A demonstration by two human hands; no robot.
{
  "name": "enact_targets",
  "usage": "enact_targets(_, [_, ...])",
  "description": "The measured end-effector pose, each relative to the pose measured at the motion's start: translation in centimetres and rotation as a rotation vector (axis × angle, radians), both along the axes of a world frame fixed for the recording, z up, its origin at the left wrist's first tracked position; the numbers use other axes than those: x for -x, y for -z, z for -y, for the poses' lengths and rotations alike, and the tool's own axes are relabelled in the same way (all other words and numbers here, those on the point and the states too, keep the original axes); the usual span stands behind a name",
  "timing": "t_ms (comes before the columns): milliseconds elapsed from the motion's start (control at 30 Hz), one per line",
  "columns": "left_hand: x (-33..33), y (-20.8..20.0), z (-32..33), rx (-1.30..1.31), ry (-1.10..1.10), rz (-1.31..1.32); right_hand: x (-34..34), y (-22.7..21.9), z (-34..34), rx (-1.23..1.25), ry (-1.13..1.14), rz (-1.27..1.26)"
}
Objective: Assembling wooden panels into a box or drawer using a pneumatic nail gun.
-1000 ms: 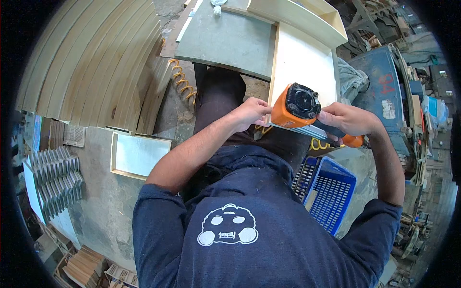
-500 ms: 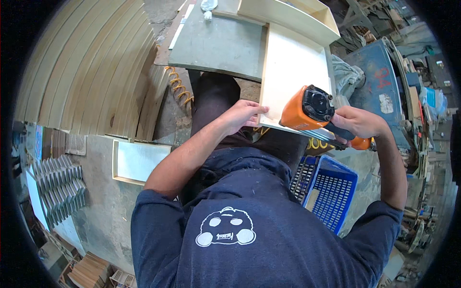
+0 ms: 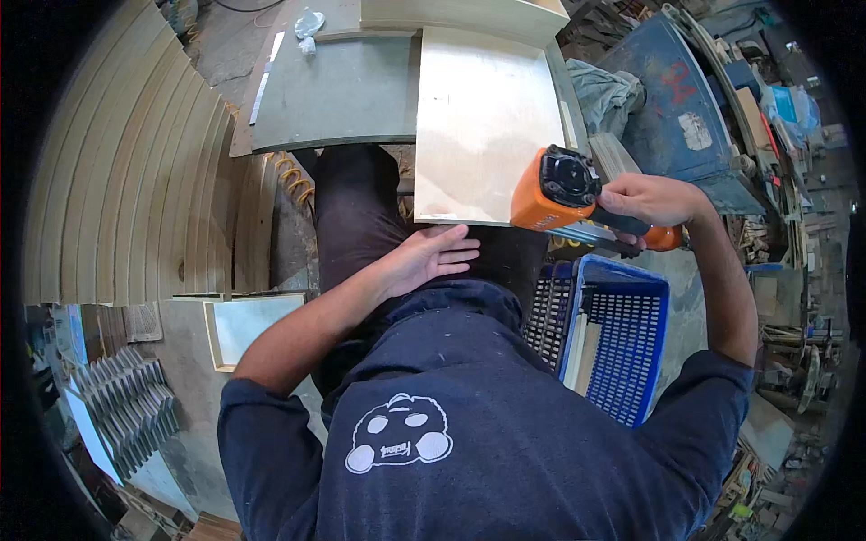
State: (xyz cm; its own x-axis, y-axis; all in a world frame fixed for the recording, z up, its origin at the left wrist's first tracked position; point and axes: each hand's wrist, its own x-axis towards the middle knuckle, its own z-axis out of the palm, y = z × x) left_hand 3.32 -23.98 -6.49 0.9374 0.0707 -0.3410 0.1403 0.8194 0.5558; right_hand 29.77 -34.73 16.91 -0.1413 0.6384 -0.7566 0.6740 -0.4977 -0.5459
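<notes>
A pale plywood panel [image 3: 487,117] lies at the front of the grey worktable, its flat face up and its near end reaching over my lap. My right hand [image 3: 651,203] is wrapped round the black grip of an orange nail gun [image 3: 539,197]. The gun's nose is hidden; its body stands at the panel's near right corner. Just below the panel's near edge is my left hand [image 3: 439,255], fingers stretched and apart. Its thumb comes close to that edge; whether they touch I cannot tell.
The grey worktable [image 3: 338,90] carries a wooden box [image 3: 460,18] at its far side and a crumpled plastic bag [image 3: 309,25]. Tall stacked boards [image 3: 117,171] stand at left. A shallow wooden tray [image 3: 248,325] sits lower left. To my right is a blue basket [image 3: 622,347] holding wood strips.
The wooden workpiece showed raised edges round its inside before; now a flat face is up. My left hand has let go of its near left corner. The nail gun stays in my right hand.
</notes>
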Motion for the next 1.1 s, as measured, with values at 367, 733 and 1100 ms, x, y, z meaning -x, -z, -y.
enact_targets(367, [-4.2, 0.0, 2.3, 0.134, -0.039, 0.052, -0.6, 1.1, -1.2, -0.005, -0.051, -0.034])
enact_targets(733, [-4.8, -0.1, 2.6, 0.103, -0.133, 0.007, -0.4, 1.1, -1.7, -0.007, -0.054, -0.001])
enact_targets(1100, [-4.7, 0.3, 2.8, 0.089, -0.133, 0.01, -0.3, 1.3, -1.9, 0.015, -0.052, 0.024])
